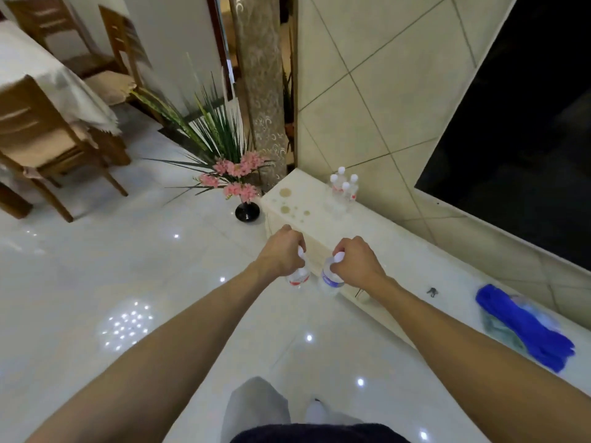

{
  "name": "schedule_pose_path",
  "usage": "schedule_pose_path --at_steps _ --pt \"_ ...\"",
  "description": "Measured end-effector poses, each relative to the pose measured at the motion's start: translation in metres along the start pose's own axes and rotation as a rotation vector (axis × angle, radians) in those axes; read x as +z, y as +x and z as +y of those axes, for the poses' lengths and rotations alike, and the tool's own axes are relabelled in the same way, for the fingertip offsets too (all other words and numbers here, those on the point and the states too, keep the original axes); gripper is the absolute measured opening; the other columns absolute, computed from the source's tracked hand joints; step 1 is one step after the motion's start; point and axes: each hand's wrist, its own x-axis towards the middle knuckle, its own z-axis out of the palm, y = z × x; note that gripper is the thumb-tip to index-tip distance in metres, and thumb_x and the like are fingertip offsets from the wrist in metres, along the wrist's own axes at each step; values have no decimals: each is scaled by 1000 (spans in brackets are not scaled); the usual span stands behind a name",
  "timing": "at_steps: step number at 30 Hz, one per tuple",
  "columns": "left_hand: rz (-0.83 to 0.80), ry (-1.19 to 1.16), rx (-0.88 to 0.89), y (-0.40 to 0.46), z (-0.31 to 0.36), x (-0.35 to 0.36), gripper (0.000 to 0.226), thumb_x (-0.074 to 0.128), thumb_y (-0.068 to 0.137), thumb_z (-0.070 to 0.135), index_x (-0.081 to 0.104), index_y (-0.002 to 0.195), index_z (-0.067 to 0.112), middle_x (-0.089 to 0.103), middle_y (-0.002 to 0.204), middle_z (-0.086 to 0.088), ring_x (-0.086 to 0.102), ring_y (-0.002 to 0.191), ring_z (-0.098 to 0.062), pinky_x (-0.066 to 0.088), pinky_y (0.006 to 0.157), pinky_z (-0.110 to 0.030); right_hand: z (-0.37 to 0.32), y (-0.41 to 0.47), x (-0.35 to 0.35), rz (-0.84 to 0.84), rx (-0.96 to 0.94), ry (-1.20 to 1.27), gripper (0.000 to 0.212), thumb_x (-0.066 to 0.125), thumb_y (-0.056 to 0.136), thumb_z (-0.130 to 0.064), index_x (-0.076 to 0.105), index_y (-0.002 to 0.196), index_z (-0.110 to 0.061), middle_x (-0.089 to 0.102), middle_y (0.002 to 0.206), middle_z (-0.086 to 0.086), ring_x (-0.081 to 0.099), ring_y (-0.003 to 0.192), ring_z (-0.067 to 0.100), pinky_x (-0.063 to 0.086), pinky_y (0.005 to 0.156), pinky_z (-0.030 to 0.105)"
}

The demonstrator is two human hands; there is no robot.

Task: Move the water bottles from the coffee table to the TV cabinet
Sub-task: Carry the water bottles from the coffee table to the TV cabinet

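My left hand [283, 252] grips the white cap end of a clear water bottle with a red label [299, 279]. In my right hand [356, 259] hangs a second clear bottle with a blue label [331, 279], also held by its neck. Both bottles hang in the air over the floor, just in front of the pale TV cabinet [319, 199]. Several more white-capped bottles [343, 187] stand together at the cabinet's far left end, against the tiled wall. The coffee table is out of view.
A black TV screen [518, 129] hangs above the cabinet. Blue rubber gloves [524, 327] lie on the cabinet to the right, with a small dark object [431, 291] nearby. A black vase of pink flowers [247, 212] stands on the glossy floor left of the cabinet. Wooden chairs [41, 145] stand far left.
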Motion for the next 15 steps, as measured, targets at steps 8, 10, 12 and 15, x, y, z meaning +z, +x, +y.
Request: schedule_pose_path --at_steps 8,10,12,15 --pt "-98 10 69 189 -43 -21 30 74 75 13 68 105 11 55 114 -13 59 104 -31 39 77 -27 -7 165 -4 -2 154 -35 23 68 81 -25 64 100 -13 55 108 6 61 97 26 54 83 34" --pt "-136 5 115 239 -53 -20 31 75 75 14 68 104 10 55 113 -12 59 103 -30 41 77 -28 -5 204 1 -9 215 -29 26 66 81 -27 64 103 -14 55 109 7 61 98 26 54 85 36" --pt "-193 30 153 282 -62 -19 33 74 77 15 64 108 9 53 115 -12 58 104 -30 45 83 -31 -4 238 4 -15 283 -18 25 63 82 -26 63 103 -14 56 110 8 62 96 26 54 84 35" --pt "-282 58 202 338 -75 -16 37 73 78 13 61 112 6 50 118 -12 58 104 -32 48 91 -36 -3 280 7 -19 382 31 29 66 83 -27 61 106 -10 56 110 10 62 94 27 54 84 33"
